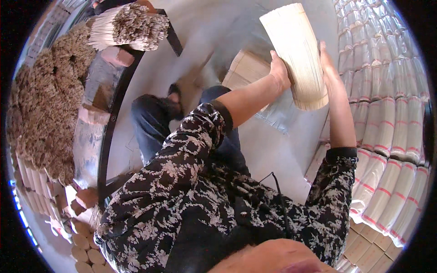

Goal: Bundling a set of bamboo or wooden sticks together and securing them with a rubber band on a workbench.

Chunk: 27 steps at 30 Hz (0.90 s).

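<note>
A thick bundle of thin pale sticks [295, 51] is held out ahead of me, slightly tilted, its far end leaning left. My left hand [279, 73] presses against its left side with the thumb up. On the opposite side, my right hand [328, 66] wraps the edge, fingers partly hidden behind the bundle. Both arms reach forward in short black sleeves with a pale floral pattern. Below the bundle, a flattened piece of brown cardboard [246, 68] lies on the grey floor, partly covered by my left forearm.
A dark-framed table [119, 93] on the left bears a large mass of brown-ended sticks [50, 91], a stick bundle [132, 28] and reddish bricks [117, 56]. Rows of plastic-wrapped bundles with red bands [387, 123] are stacked at right, above brown boxes [366, 248].
</note>
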Available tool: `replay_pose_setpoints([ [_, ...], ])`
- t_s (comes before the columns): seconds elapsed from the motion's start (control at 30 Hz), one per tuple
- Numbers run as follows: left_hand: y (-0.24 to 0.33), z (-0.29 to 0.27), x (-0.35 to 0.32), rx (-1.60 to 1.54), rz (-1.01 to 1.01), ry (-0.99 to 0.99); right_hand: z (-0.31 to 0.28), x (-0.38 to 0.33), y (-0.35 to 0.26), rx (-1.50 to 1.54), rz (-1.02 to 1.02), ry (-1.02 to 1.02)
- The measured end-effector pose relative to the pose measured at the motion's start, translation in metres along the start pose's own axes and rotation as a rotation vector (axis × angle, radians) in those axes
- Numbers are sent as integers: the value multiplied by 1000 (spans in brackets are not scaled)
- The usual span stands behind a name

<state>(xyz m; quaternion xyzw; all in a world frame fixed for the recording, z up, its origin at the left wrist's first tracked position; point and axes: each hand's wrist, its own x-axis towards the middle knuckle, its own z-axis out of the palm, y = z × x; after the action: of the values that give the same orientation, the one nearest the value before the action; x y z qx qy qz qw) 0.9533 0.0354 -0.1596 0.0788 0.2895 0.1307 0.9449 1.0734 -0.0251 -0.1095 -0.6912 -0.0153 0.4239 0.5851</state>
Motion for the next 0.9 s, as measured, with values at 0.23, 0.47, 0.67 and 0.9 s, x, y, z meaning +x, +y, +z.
replay_pose_setpoints([
  [0.23, 7, -40, 101, -302, -71, 31, -31, 136, 30, -334, 53, 27],
  [0.47, 54, -32, 171, -346, -100, 118, -25, 244, 8, -818, -116, 14],
  [0.67, 72, -42, 199, -365, -12, 155, 14, 275, -9, -924, -84, -51],
  [0.9, 46, -105, 293, -575, 55, 258, 18, 358, 34, -1061, -76, -204],
])
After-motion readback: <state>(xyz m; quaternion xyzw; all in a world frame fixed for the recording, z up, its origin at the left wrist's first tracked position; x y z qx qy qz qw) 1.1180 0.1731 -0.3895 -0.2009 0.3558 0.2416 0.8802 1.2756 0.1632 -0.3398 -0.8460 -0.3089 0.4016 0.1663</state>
